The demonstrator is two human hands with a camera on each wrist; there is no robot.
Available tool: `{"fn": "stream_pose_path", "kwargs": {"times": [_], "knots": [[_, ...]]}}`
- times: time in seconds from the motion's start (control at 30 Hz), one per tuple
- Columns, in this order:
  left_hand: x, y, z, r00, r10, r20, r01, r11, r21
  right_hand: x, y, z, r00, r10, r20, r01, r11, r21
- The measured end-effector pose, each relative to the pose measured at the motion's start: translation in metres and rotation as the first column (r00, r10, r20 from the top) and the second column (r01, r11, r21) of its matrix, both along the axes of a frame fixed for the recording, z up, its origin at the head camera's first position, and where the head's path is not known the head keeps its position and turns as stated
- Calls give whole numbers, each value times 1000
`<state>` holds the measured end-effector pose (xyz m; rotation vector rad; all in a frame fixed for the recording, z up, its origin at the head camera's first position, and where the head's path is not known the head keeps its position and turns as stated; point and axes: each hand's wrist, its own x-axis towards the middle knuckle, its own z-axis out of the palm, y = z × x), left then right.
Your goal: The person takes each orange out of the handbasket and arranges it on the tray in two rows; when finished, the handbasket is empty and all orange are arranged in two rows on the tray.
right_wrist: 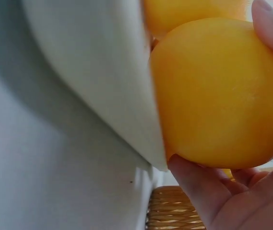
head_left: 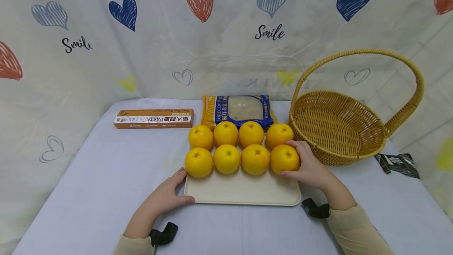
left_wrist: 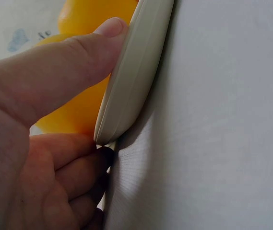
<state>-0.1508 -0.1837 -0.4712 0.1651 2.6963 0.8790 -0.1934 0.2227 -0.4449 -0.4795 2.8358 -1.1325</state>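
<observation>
A cream tray bears two rows of oranges along its back part, its front strip bare. My right hand grips the orange at the right end of the front row, thumb at its near side and fingers around its far right side. In the right wrist view this orange sits close at the tray's edge. My left hand holds the tray at its front left corner. Seen from the left wrist, the thumb lies against the tray's rim, the other fingers curled by the corner.
A wicker basket with a tall handle stands to the right, behind my right hand. Behind the tray lie a blue and yellow pasta bag and, farther left, a brown pasta box. A black wrapped packet lies near the table's right edge.
</observation>
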Motion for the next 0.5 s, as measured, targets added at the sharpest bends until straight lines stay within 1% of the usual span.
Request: {"fn": "stream_pose_path", "kwargs": {"times": [0.5], "knots": [[0, 0, -2, 1000, 0, -7, 0, 1000, -3, -2, 3, -6, 1000, 5, 15, -5, 1000, 7]]}}
